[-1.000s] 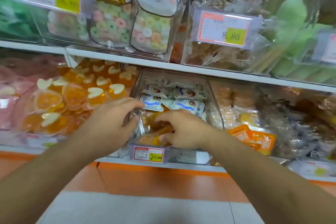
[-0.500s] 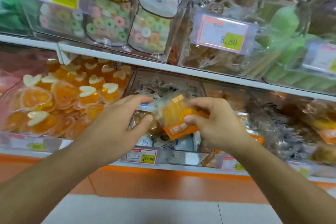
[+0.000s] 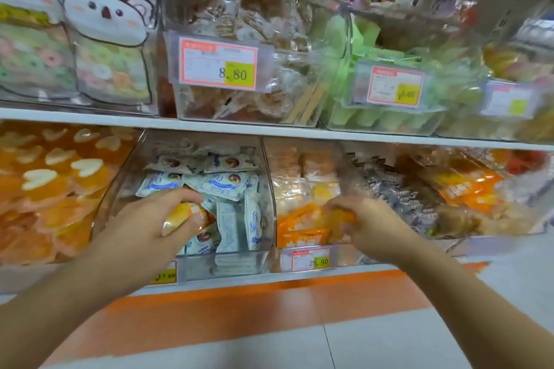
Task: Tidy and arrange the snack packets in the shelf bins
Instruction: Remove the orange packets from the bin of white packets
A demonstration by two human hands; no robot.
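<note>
Under the left hand [image 3: 141, 225], a clear plastic shelf bin [image 3: 239, 260] of pale blue-and-white snack packets [image 3: 227, 186]; fingers curled round one yellow-orange clear-wrapped packet [image 3: 184, 216], held just above the blue ones. Right hand [image 3: 368, 228], blurred, grips orange-labelled packets [image 3: 299, 226] in the neighbouring bin, directly above a red-and-yellow price tag [image 3: 310, 259].
</note>
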